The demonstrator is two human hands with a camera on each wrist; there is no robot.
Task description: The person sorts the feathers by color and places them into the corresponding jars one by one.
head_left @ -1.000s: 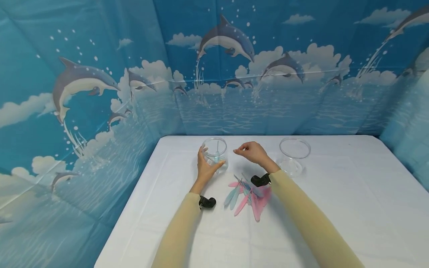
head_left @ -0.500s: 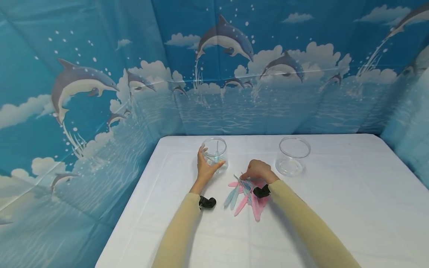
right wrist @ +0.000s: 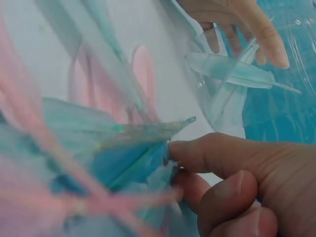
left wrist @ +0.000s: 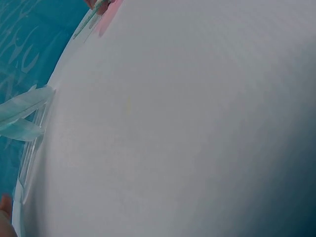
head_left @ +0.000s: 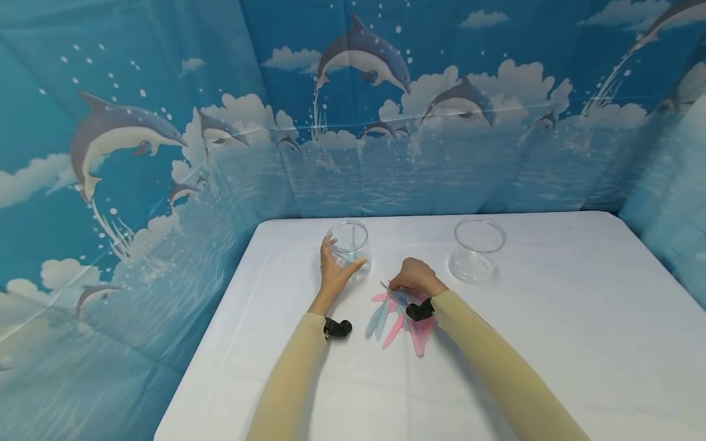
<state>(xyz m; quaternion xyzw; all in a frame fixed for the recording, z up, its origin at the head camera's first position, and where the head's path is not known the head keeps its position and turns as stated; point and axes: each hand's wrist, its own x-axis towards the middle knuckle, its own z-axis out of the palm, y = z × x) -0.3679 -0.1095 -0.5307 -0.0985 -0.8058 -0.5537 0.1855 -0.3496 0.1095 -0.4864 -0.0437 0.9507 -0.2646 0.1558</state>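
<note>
Two holds: wide by left hand (head_left: 333, 271) on clear jar (head_left: 360, 248), eleven o'clock from feather pile (head_left: 399, 301) on tabletop (head_left: 529, 343); narrow pinch by right hand (head_left: 415, 274) on feathers (right wrist: 129, 163); second jar (head_left: 471, 266) at pile's two o'clock.

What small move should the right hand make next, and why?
Probably lift one blue feather from the pile toward the left jar. The right hand has its fingertips at the pile's blue part, though whether it grips one is unclear. The left hand holds that jar, and the feathers inside look blue too.
</note>
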